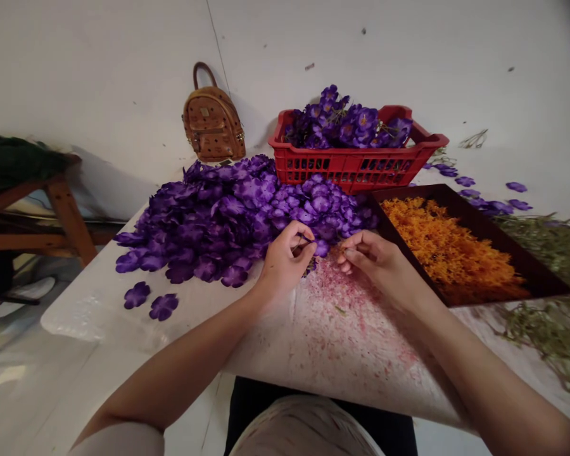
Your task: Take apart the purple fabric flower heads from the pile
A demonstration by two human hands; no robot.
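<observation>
My left hand is closed in a pinch at the front of a heap of purple artificial petals. A purple artificial flower shows just under its fingers, partly hidden by them, and a thin dark piece crosses between thumb and forefinger. A short gap to the right, my right hand is also pinched shut; something tiny and brownish is at its fingertips, too small to name. Beside that hand lies a dark shallow tray holding orange artificial stamens.
Behind the heap stands a red plastic crate with assembled purple flowers. A brown backpack leans on the wall. Green stems lie at the right. Two loose petals and pink dust mark the white table. A wooden stool stands left.
</observation>
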